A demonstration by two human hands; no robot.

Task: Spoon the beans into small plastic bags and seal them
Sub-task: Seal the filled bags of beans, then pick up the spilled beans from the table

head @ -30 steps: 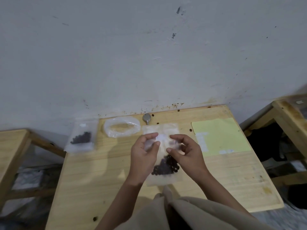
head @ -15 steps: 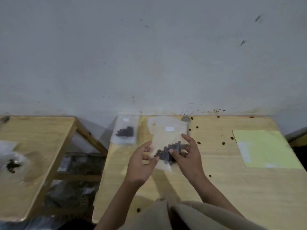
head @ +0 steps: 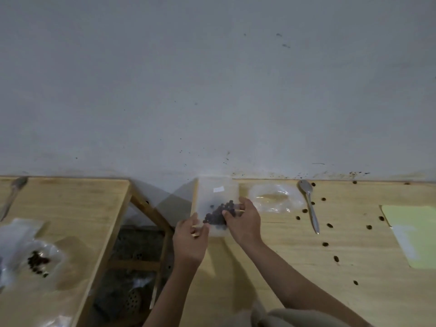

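A small clear plastic bag [head: 217, 195] with a white label holds a clump of dark beans [head: 218, 214]. It is over the back left corner of the right-hand wooden table [head: 295, 260]. My left hand [head: 190, 239] pinches the bag's lower left corner. My right hand [head: 246, 221] grips its right side beside the beans, thumb on the front. A metal spoon [head: 309, 204] lies on the table to the right. Loose beans [head: 325, 244] are scattered around the spoon.
A crumpled pile of clear bags [head: 274, 199] lies between the held bag and the spoon. A pale green sheet [head: 415, 237] covers the table's right end. A gap separates a second table [head: 77, 208] at left, which carries a bean bag [head: 39, 261] and another spoon [head: 13, 194].
Both hands have carried the bean bag leftward and toward the wall, to the table's back left corner. The filled bag that lay there is no longer visible. The view has swung left.
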